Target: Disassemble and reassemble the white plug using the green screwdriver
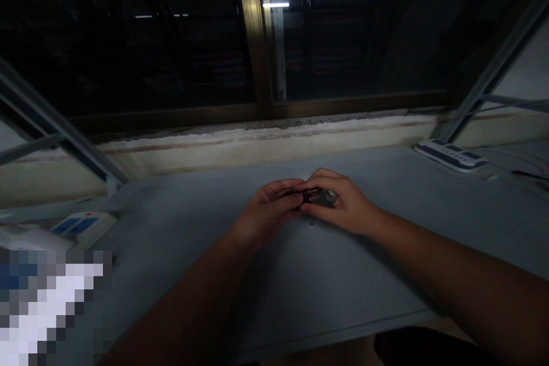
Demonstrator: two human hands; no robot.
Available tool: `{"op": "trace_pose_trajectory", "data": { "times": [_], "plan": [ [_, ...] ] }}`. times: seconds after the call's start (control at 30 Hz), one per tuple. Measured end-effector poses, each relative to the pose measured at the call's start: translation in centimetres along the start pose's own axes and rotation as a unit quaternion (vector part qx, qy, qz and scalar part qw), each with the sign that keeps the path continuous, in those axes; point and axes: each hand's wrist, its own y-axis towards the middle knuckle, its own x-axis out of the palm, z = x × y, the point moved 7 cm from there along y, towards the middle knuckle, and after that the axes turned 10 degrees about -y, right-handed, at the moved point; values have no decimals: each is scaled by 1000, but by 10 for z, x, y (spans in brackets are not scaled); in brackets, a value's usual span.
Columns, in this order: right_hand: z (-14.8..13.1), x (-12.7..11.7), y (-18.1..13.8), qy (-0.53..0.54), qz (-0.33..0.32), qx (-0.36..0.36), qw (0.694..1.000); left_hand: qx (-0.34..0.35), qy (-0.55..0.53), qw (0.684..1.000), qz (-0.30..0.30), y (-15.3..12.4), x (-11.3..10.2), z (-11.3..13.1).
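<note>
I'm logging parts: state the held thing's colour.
Held thing: dark, partly copper-coloured, as far as shows; head view.

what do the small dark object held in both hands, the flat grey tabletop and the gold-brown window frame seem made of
Small dark object: perhaps plastic and metal; copper-coloured parts hint at metal, though much is covered.
Flat grey tabletop: possibly laminate or painted board, matt, with soft shading.
Gold-brown window frame: probably metal, satin; a bright highlight shows on its upright.

Dark and orange-brown part (306, 198), blue-grey tabletop (171, 226)
</note>
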Motion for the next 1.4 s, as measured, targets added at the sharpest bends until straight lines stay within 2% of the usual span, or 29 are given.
{"op": "trace_pose_trajectory", "data": {
  "times": [0.27,0.47,0.6,0.83,1.07,1.23,1.4],
  "plan": [
    [10,5,-4,99,3,74,992,46,19,998,-29,1,5,9],
    [4,3,-2,121,7,51,991,92,54,993,-46,6,-3,10],
    [3,1,-2,109,23,36,993,122,96,986,-58,5,-1,15],
    [20,8,-5,180,32,74,980,200,172,962,-76,-3,9,25],
    [12,0,-4,126,37,51,990,214,228,947,-72,-3,9,23],
    [4,-5,-2,55,49,16,997,205,209,951,-101,-3,10,20],
    [4,-7,-2,33,59,15,998,225,262,936,-68,-4,10,26]
  ]
}}
